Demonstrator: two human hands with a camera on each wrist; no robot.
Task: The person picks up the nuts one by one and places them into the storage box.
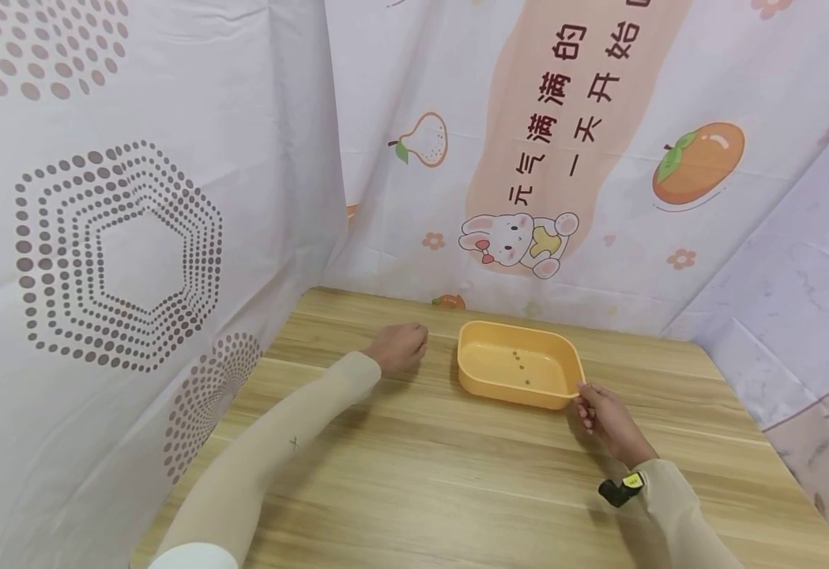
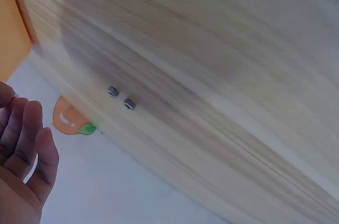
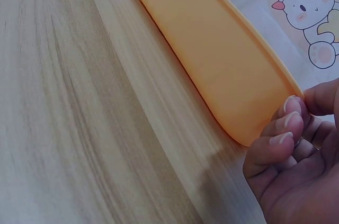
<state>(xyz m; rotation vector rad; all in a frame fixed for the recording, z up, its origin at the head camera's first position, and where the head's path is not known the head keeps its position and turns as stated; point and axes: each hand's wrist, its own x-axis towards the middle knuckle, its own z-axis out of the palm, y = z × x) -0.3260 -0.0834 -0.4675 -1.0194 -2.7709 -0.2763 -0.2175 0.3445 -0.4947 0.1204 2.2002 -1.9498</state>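
My right hand pinches the near right corner of a yellow-orange plastic tray between thumb and curled fingers. In the right wrist view, that grip is on the rim of the tray. Several small nuts lie on the tray's floor. To the left of the tray, my left hand hovers over the table with its fingers bent. Seen from the left wrist, the left hand has thumb and forefinger together at the frame edge; whether anything is between them is hidden. Two metal nuts lie side by side on the wood.
A wood-grain table carries the tray near its back edge. Printed white cloth hangs behind it, and further cloth hangs on the left. A black device with a yellow label is strapped at the right wrist.
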